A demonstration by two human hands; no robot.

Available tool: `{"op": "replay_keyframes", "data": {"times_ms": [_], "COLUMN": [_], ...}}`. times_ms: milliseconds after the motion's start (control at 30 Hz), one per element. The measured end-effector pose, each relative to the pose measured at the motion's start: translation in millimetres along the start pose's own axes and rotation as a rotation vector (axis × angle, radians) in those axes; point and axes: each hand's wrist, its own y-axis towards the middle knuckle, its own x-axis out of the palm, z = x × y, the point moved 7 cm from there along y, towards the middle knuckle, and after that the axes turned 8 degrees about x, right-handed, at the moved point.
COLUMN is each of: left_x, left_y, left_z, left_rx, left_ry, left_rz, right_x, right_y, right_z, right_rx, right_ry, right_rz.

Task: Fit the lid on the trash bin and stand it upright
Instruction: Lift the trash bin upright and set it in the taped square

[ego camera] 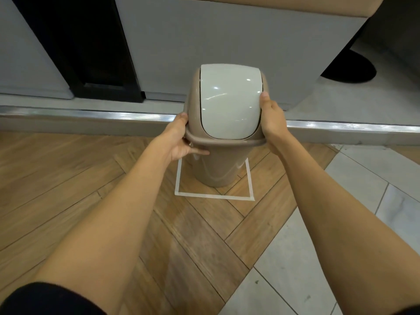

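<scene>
- Bin (219,169) upright on the wood floor (79,189), base inside a square of white tape (213,196); whether fully resting or just lifted, cannot tell.
- Lid (195,103) tan, seated on the bin's rim, with a white swing flap (229,101) closed across its top.
- Left hand (180,142) on the bin's left side: thumb over the lid's lower edge, fingers (200,153) curled under the rim against the body, clamped on the lid and rim.
- Right hand (271,119) on the right side: thumb tip touching the flap's right edge, palm pressed to the lid's side; its other fingers hidden behind the bin, so only a flat press against the lid can be told.
- Both forearms bare, reaching forward from the bottom corners; dark sleeve (45,301) at lower left.
- Metal strip (91,112) running across the floor just behind the bin, a step up beyond it.
- Grey cabinet (204,37) behind the bin, dark gap (75,42) to its left.
- Pale marbled tiles (341,246) meeting the wood at right.
- Black round base (354,69) on the floor at far right, well apart from the bin.
</scene>
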Motion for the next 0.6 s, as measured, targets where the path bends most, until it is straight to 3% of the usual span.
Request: {"op": "replay_keyframes", "data": {"times_ms": [433, 600], "left_x": [-4, -7], "left_y": [-2, -15], "left_z": [11, 18], "left_rx": [-0.062, -0.09], "left_ry": [0.112, 0.26], "left_rz": [0.051, 0.163], "right_x": [0, 1], "right_y": [6, 5], "right_z": [0, 0], "right_rx": [0.005, 0.076], "right_ry": [-0.003, -0.011], "right_rz": [0.001, -0.069]}}
